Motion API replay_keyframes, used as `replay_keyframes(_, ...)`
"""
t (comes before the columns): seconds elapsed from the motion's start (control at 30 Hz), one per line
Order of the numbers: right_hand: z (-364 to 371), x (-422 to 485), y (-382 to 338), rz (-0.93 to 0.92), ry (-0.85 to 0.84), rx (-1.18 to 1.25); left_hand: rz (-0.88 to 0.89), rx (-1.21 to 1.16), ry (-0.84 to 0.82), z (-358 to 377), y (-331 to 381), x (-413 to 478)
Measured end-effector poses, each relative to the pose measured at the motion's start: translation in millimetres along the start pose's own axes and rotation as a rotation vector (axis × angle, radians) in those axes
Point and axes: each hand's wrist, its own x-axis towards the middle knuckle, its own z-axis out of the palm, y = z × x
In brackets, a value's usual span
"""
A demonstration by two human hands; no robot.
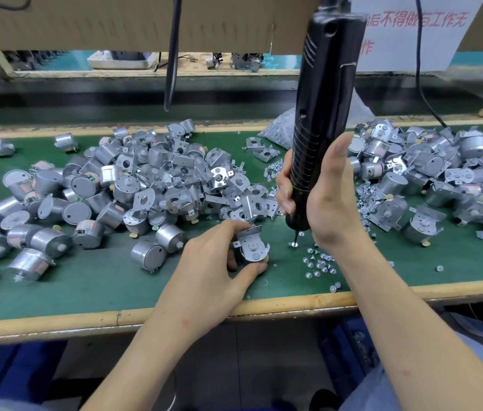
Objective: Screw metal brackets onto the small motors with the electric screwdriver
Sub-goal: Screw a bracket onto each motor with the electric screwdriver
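Note:
My left hand [213, 262] grips a small round motor with a metal bracket [252, 245] laid on its face, held just above the green mat near the front edge. My right hand [320, 191] is wrapped around the black electric screwdriver [323, 108], which stands upright to the right of the motor. Its bit tip [294, 243] touches a screw on the mat, a short way right of the bracket. Loose screws [319, 264] lie scattered under my right wrist.
A heap of bare motors and loose brackets [145, 185] covers the mat's left and middle. Another heap of motors with brackets [442, 179] lies at the right. A clear bag of screws [281, 129] sits behind the screwdriver. The wooden table edge [293, 304] runs along the front. Cables hang overhead.

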Motion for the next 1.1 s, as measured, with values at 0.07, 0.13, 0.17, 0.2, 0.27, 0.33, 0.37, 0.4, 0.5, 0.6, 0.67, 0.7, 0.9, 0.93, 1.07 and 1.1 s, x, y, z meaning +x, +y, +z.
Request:
replay_keyframes(0.07,2,-1,0,0.003,-0.01,0.001,-0.006,-0.003,-0.002,0,0,0)
replay_keyframes(0.13,4,-1,0,0.012,-0.019,0.014,-0.023,-0.017,-0.004,0,-1,0)
replay_keyframes(0.17,5,-2,-1,0.015,-0.022,0.017,-0.033,-0.027,-0.004,1,-1,0)
replay_keyframes(0.2,6,-2,-1,0.017,-0.023,0.015,-0.04,-0.033,-0.001,1,-1,0)
replay_keyframes(0.27,8,-2,-1,0.021,-0.023,0.015,-0.046,-0.033,0.004,1,-1,0)
replay_keyframes(0.33,10,-2,-2,0.027,-0.026,0.016,-0.048,-0.03,0.004,1,-1,0)
replay_keyframes(0.37,11,-2,-2,0.028,-0.028,0.015,-0.052,-0.031,0.002,1,-1,0)
replay_keyframes(0.4,12,-1,-3,0.029,-0.032,0.015,-0.058,-0.034,-0.002,1,-1,-1)
replay_keyframes(0.5,15,1,-10,0.003,-0.045,0.026,-0.074,-0.037,-0.012,0,-1,-1)
replay_keyframes(0.6,19,5,-20,-0.054,-0.043,0.042,-0.082,-0.031,-0.019,0,0,-1)
replay_keyframes(0.67,24,9,-27,-0.08,-0.048,0.076,-0.082,-0.031,-0.018,0,1,0)
replay_keyframes(0.7,27,10,-29,-0.087,-0.056,0.097,-0.08,-0.031,-0.016,0,1,0)
replay_keyframes(0.9,45,14,-23,-0.085,-0.069,0.111,-0.091,-0.052,-0.007,0,0,-1)
replay_keyframes(0.93,47,14,-21,-0.073,-0.07,0.114,-0.096,-0.059,-0.006,0,0,-1)
replay_keyframes(1.07,50,15,-14,-0.052,-0.079,0.109,-0.121,-0.087,-0.011,1,0,0)
replay_keyframes(1.1,50,16,-14,-0.051,-0.083,0.113,-0.124,-0.094,-0.012,1,0,0)
